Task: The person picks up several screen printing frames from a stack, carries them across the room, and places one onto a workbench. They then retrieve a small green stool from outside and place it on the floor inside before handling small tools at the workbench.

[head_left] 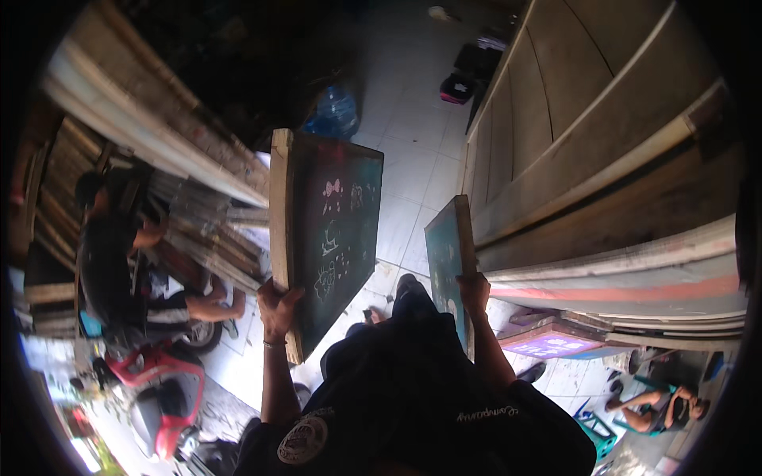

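Observation:
My left hand (pixel 279 305) is closed on the wooden edge of a dark green board (pixel 345 234) with small white and pink drawings, held upright at my left side. My right hand (pixel 473 292) grips the wood-edged side of a second, narrower-looking teal board (pixel 443 258), also upright, at my right. The two boards are apart, with pale tiled floor (pixel 413 174) showing between them. My dark shirt and a foot show at the bottom centre, below and between the boards.
Stacked wooden panels (pixel 595 198) line both sides. A person (pixel 111 254) sits at left beside a red scooter (pixel 159 389); another person (pixel 667 404) sits on a chair at lower right. A blue water jug (pixel 333 111), dark items (pixel 468 75) and a purple board (pixel 540 341) also show.

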`<state>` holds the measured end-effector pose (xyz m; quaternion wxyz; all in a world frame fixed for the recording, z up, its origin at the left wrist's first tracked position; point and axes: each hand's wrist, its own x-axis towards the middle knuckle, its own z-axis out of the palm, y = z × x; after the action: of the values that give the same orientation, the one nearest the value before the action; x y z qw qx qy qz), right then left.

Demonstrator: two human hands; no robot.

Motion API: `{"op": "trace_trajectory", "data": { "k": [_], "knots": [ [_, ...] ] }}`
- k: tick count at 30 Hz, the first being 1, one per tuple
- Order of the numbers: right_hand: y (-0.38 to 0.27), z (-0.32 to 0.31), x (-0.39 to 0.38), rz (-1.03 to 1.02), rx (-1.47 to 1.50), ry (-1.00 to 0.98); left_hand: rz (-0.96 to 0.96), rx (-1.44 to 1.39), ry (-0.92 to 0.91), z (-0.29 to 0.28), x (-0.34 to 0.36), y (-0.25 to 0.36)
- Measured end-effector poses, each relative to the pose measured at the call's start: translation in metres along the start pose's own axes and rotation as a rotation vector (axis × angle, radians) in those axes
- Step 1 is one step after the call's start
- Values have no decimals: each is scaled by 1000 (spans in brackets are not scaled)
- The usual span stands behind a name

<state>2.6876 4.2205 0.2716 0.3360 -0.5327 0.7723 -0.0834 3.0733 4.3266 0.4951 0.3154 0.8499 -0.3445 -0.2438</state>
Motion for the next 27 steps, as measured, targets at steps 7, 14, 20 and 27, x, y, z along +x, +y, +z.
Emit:
{"op": "trace_trajectory", "data": {
  "k": [7,14,20,27],
  "knots": [
    [-38,62,106,-139,-46,140,540,198,40,40,201,-25],
    [-136,60,181,206,21,107,843,527,145,72,346,-13],
    [-174,65,234,355,-50,116,179,-112,33,90,410,17],
    [-120,94,302,325,-42,213,-5,-501,-41,109,444,-50]
  ]
}}
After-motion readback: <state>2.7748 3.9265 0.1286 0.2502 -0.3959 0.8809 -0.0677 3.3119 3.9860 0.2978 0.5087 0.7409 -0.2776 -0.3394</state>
